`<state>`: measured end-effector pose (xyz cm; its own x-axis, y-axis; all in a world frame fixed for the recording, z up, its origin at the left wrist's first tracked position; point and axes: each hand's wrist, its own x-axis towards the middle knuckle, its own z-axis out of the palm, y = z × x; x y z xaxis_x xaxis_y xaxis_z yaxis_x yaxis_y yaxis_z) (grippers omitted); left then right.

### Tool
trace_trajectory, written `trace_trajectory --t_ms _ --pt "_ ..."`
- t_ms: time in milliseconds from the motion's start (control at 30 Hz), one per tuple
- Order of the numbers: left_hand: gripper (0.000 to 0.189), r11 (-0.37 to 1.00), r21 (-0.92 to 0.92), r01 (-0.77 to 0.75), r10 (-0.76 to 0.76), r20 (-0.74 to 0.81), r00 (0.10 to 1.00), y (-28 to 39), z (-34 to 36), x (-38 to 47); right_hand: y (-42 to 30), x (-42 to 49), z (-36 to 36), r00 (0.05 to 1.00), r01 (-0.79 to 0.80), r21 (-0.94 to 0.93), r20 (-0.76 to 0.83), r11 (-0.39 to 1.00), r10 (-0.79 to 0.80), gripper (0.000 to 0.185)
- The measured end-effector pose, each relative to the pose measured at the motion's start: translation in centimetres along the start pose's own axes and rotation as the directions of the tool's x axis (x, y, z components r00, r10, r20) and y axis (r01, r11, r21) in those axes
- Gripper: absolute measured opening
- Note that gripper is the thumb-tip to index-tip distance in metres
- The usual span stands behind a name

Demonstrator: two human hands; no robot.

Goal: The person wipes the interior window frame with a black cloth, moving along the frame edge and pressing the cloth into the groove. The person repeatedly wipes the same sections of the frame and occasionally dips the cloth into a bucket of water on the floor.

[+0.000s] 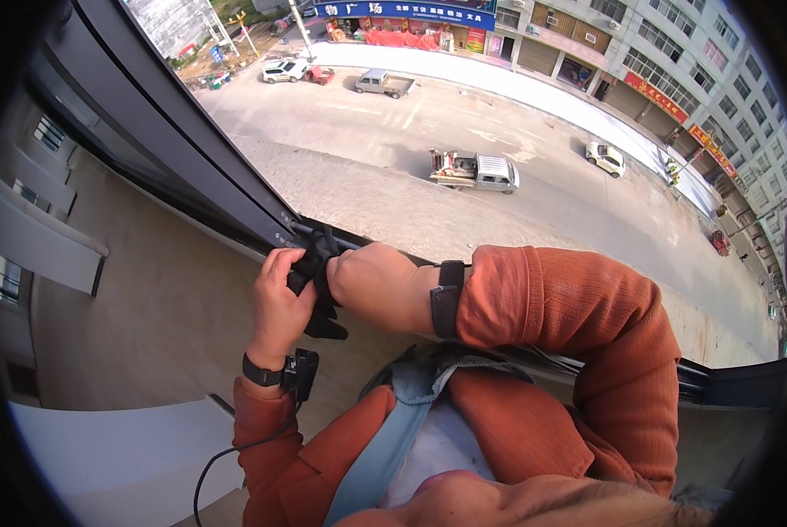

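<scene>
My left hand (280, 304) grips a bunched black cloth (315, 257), thumb and fingers on its near side. Just beside it, my right hand (375, 284) is closed on the same cloth, knuckles turned up towards me. The cloth lies against the bottom track of a window (347, 242), at the corner where a dark grey metal window frame (189, 125) meets it. A loose end of the cloth hangs below both hands. The fingertips of my right hand are hidden behind its back.
The open window looks down on a street (340, 132) with a loaded pickup truck (475, 172). Indoors lie a bare floor (136, 316) and white partition walls (123, 454). A black cable (219, 454) trails from a small device (301, 374) strapped on my left wrist.
</scene>
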<state>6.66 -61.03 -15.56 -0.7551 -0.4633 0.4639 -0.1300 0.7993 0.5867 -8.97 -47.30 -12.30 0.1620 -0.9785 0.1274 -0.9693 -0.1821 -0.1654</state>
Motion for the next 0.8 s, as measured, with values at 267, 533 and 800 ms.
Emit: trace_trajectory --t_ms 267,533,800 --pt "0.026 1.000 -0.004 -0.013 0.013 -0.053 0.999 0.8 0.2 -0.2 -0.1 -1.2 -0.6 0.995 -0.056 0.016 -0.080 0.998 0.057 0.012" --pt "0.027 0.999 0.030 0.021 -0.015 -0.191 0.981 0.7 0.5 0.0 0.5 0.5 -0.9 0.989 0.092 0.038 -0.122 0.995 -0.087 0.016" --pt "0.021 1.000 -0.017 -0.021 0.015 -0.298 0.955 5.3 0.3 2.3 0.0 -2.2 -5.4 0.962 0.094 -0.041 -0.252 0.995 -0.102 0.014"
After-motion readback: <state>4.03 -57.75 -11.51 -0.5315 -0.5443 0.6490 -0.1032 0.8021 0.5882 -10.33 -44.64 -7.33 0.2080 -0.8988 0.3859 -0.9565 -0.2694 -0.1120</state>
